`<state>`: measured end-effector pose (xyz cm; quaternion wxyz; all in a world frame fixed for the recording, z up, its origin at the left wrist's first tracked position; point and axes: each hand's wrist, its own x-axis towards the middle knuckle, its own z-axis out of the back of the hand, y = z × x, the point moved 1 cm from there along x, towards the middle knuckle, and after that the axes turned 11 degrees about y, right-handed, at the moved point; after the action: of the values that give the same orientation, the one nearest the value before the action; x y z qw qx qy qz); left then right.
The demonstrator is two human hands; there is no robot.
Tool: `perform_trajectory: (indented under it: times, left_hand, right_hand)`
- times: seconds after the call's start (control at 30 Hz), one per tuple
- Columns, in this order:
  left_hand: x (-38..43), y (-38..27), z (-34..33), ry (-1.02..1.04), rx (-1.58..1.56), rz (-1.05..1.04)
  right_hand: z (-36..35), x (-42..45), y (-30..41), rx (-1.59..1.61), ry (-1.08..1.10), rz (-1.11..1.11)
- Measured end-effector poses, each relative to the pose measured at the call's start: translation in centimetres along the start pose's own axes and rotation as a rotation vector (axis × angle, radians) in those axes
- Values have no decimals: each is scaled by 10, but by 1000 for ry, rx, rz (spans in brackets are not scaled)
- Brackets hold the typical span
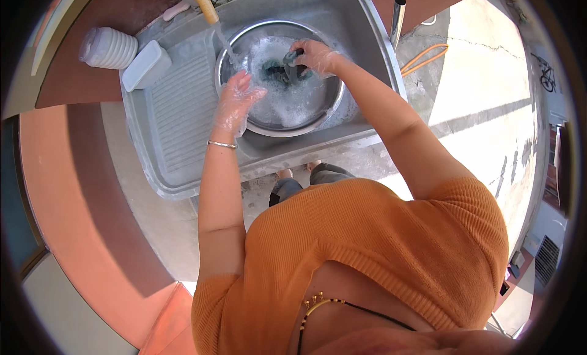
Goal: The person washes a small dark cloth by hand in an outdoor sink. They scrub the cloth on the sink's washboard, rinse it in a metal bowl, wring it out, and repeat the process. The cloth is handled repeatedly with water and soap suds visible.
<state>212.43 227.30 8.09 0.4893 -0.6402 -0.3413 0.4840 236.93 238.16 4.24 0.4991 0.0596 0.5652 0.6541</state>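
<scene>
A round metal basin (337,103) of soapy water stands in a grey laundry sink (357,29). Dark green wet cloth (275,72) lies partly under the suds at the basin's middle. My right hand (314,57), in a clear plastic glove, pinches a bunched part of this cloth above the water. My left hand (238,98), gloved the same way, is over the basin's left rim with fingers apart and nothing in it. Water runs into the basin from a yellow hose (205,6), just beyond my left fingertips.
Left of the basin is the sink's ribbed washboard (183,112). On the sink's far left corner sit a white plastic tub (147,66) and a ribbed white container (110,48). A metal pipe (397,22) rises beside the right rim; an orange hose (424,59) lies on the ground.
</scene>
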Motion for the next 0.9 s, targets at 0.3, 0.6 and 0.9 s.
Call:
perform_trajectory:
  times: [0.3,0.6,0.9]
  left_hand:
    - [68,-35,-27,51,-3,-167]
    - [39,-31,-9,-351,-533,-324]
    - [1,-2,17,-480,-423,-351]
  right_hand:
    - [32,-94,184,493,-173,748]
    - [75,-63,108,-407,-413,282]
    - [107,10,294,-955,-638,797]
